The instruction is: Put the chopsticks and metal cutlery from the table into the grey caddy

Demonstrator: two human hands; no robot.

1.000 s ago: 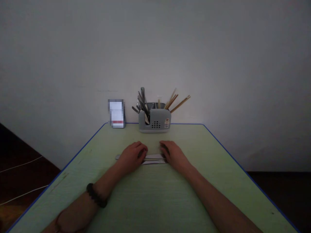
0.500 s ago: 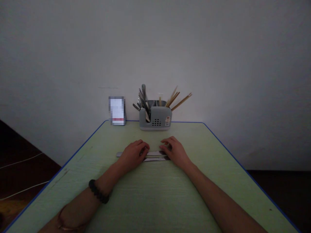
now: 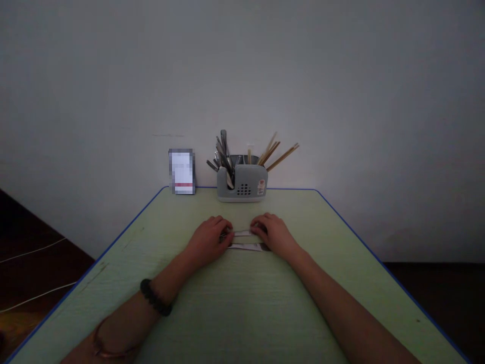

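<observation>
Two slim, silver-coloured table knives lie crosswise between my hands, one behind the other, their ends covered by my fingers. The farther table knife [image 3: 243, 233] is gripped near its left part by the curled fingers of my left hand [image 3: 212, 238]. My right hand [image 3: 275, 233] has its thumb and fingers closed on the same knife's right part. The nearer table knife [image 3: 247, 246] rests on the tabletop, its left part beneath my left hand and its right end beside my right hand.
A grey cutlery holder [image 3: 242, 194] with metal cutlery [image 3: 224, 151] and wooden chopsticks [image 3: 282, 157] stands against the wall [image 3: 341, 101]. Left of it leans a blurred-out phone [image 3: 182, 172]. The green table [image 3: 242, 313] has a blue edge.
The farther knife has moved away from the nearer one, widening the gap between them. My right fingers have closed onto it, and its left end is now hidden.
</observation>
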